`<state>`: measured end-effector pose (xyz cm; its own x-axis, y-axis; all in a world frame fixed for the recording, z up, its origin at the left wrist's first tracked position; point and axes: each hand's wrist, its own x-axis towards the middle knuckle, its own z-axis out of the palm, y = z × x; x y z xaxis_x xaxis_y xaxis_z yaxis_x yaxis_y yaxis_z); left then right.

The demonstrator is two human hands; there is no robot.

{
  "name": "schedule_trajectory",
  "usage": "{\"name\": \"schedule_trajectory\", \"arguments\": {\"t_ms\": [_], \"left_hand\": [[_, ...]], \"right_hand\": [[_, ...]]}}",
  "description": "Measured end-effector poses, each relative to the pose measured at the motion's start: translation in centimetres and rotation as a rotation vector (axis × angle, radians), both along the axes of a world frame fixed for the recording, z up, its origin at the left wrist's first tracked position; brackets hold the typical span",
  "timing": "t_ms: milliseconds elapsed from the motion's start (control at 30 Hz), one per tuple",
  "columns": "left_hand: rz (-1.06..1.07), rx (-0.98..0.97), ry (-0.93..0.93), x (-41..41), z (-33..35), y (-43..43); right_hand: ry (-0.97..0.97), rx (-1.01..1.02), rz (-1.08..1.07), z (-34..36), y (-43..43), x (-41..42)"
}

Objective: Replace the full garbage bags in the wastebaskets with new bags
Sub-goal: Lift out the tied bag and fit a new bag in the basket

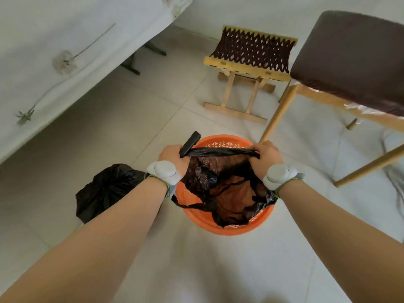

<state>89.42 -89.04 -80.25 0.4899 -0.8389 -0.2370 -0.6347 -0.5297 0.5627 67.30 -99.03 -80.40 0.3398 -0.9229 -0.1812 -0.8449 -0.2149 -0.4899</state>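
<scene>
L hand and R hand: I see both gripping new bag rim over orange wastebasket; L prob. also holds bag roll. Full bag beside basket.

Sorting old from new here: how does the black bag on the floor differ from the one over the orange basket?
The floor bag is gathered shut and bulging; the held bag is stretched open and limp. The floor bag lies beside the wastebasket; the held bag is gripped by the left hand and right hand, hanging into it. Both are black plastic.
</scene>
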Motion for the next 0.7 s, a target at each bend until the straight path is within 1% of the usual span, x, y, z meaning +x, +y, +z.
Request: {"name": "schedule_trajectory", "arguments": {"t_ms": [67, 200, 333, 433, 500, 567, 700], "left_hand": [[-0.04, -0.029, -0.051, 0.4, -2.4, -0.2], [-0.118, -0.043, -0.037, 0.6, -5.6, -0.8], [-0.103, -0.076, -0.032, 0.4, -6.6, -0.8], [-0.12, -0.141, -0.069, 0.4, -6.5, -1.0], [-0.152, -0.139, -0.093, 0.6, -6.2, -1.4], [-0.146, -0.139, -0.024, 1.0, -6.3, -1.7], [-0.116, -0.142, 0.214, 1.6, -6.2, -1.7]], "right_hand": [[0.091, -0.04, 0.002, -2.3, -0.5, 0.1], [0.145, -0.115, 0.015, -4.9, -0.9, 0.1], [0.138, -0.142, 0.01, -4.4, -0.7, -0.3], [0.112, -0.103, -0.022, -3.9, -0.5, -0.8], [0.066, -0.064, -0.057, -3.7, -0.5, -0.9], [0.002, -0.027, -0.09, -3.9, -0.5, -1.1], [-0.108, 0.035, -0.135, -4.2, -0.9, -1.8]]}}
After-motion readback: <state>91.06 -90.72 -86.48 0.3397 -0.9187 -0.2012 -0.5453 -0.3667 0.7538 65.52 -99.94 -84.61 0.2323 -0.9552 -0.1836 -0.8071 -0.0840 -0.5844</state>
